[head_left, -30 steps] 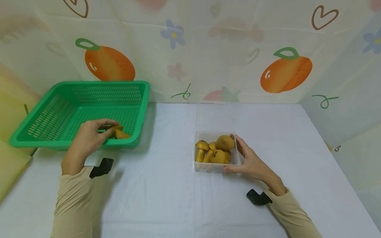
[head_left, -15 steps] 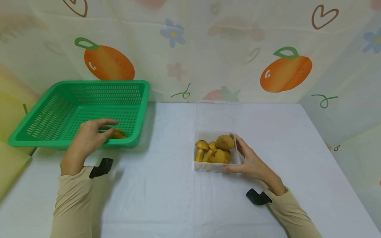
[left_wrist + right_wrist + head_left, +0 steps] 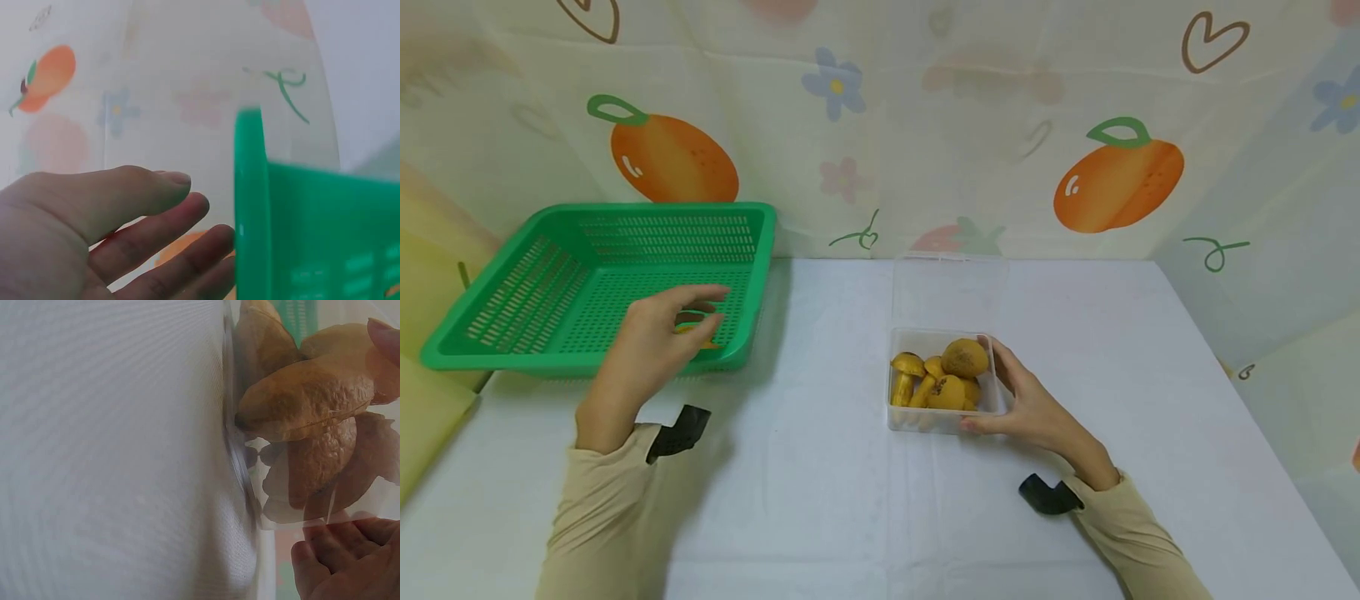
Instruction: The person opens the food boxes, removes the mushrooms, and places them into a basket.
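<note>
My left hand (image 3: 655,337) hovers over the front right corner of a green plastic basket (image 3: 497,362), fingers loosely bent and thumb apart, nothing between them. Behind those fingers, a yellow mushroom (image 3: 686,329) shows in part inside the basket. In the left wrist view, the thumb and fingertips stand apart beside the basket rim (image 3: 251,187). My right hand (image 3: 1041,412) grips the right side of a clear plastic box (image 3: 925,422), thumb at the front and fingers behind. Several yellow-brown mushrooms (image 3: 966,358) lie in it. Through its wall, the right wrist view shows mushrooms (image 3: 306,400) pressed close together.
The box's clear lid (image 3: 951,292) stands open toward the back. A white cloth (image 3: 820,483) covers the table. Behind it hangs a printed curtain (image 3: 880,108), and yellow cloth (image 3: 430,417) lies at the left edge.
My left hand has let go of the mushroom in the basket, risen and shifted right, its fingers now spread from the thumb. My right hand and the box have stayed in place.
</note>
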Available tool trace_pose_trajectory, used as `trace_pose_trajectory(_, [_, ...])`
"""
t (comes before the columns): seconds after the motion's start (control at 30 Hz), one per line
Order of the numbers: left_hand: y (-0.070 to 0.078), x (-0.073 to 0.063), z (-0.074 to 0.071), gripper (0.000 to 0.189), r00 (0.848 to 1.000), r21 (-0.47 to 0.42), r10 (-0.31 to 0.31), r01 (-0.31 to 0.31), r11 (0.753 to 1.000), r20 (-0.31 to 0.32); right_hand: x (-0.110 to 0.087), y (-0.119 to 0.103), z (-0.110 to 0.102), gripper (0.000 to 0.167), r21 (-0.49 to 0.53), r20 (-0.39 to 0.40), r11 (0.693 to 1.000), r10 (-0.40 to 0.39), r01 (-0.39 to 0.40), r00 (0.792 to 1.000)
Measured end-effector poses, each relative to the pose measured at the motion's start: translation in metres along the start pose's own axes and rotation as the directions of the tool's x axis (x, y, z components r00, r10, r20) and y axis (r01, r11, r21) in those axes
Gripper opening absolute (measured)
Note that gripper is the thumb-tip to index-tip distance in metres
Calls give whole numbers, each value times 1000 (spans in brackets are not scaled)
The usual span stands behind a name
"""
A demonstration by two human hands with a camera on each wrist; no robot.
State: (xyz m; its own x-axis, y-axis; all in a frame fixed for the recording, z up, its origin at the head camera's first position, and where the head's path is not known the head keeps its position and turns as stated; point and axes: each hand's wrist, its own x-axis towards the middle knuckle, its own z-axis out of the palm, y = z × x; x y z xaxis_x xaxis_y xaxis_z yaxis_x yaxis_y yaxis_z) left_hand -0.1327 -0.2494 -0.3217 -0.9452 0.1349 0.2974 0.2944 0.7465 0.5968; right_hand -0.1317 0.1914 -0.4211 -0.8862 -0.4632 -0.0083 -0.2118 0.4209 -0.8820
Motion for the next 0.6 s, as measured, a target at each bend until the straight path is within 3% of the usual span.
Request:
trace_pose_trajectory(0.27, [20, 5, 23, 33, 983, 15, 178, -178, 984, -31, 0, -1, -1, 115, 0, -1, 1000, -5, 5, 1000])
trace_pose_trajectory(0.6, [38, 8, 60, 37, 949, -26, 317, -317, 948, -9, 1, 1, 0, 116, -3, 0, 1000, -3, 3, 1000])
